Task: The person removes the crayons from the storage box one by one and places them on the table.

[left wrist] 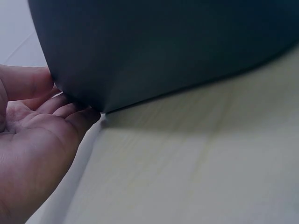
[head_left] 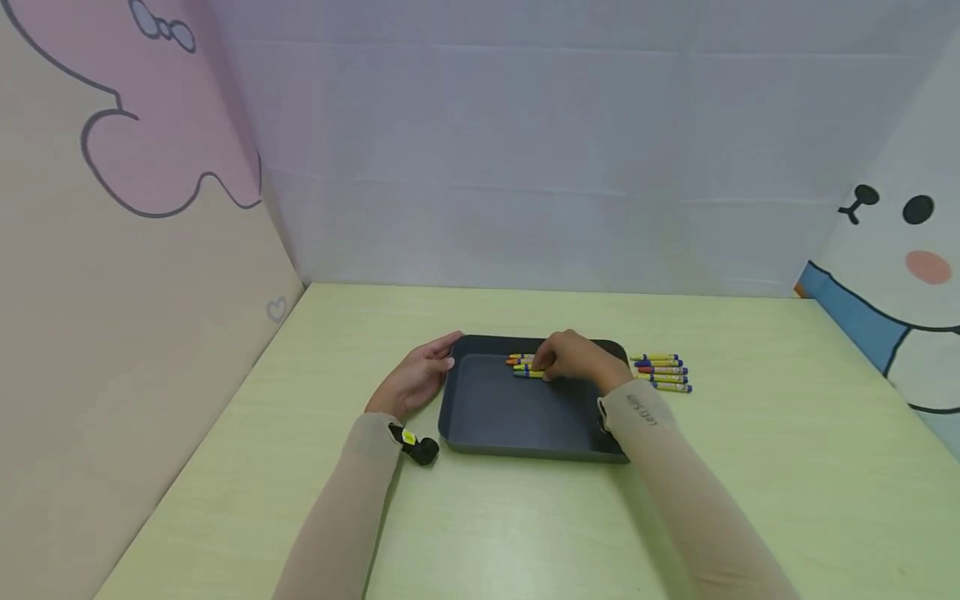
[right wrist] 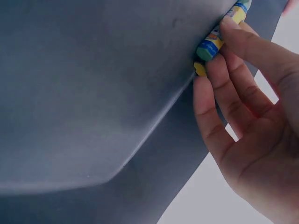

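A person's right hand [head_left: 573,358] pinches crayons [head_left: 525,367] at the far end of a dark tray [head_left: 510,417]; the left hand [head_left: 416,379], fingers relaxed, steadies the tray's left rim; judging by this, loading is underway, and next comes letting go cleanly; more crayons [head_left: 662,372] lie just right on the pale green table [head_left: 750,467]; cartoon-printed walls [head_left: 150,250] stand behind.
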The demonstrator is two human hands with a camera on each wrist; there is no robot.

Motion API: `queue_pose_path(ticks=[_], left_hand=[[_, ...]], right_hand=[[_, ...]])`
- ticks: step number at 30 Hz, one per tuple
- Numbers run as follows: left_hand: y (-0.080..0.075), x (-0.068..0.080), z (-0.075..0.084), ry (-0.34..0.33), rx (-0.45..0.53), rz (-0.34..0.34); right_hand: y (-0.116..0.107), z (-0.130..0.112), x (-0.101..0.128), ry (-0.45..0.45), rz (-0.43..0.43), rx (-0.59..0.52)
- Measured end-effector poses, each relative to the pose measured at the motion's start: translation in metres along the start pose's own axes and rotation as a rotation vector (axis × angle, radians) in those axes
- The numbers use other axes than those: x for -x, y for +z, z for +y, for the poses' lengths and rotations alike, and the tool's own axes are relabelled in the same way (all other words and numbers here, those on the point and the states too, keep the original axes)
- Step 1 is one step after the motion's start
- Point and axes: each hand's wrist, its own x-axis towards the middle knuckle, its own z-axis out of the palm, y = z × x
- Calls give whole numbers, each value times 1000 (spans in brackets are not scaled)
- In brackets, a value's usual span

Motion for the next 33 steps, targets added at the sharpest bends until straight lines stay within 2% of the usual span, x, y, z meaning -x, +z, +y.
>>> queue_pose_path(ticks=[5,14,33], left_hand=[[-3,2,0,9,4,-20],[-5,5,1,6,2,-14],[-7,4,2,10,34,-13]], right_hand=[[2,-4,-3,35,2,7],[4,-7,-5,56,-4,-27],[-2,2,-5,-52,-25,-82]])
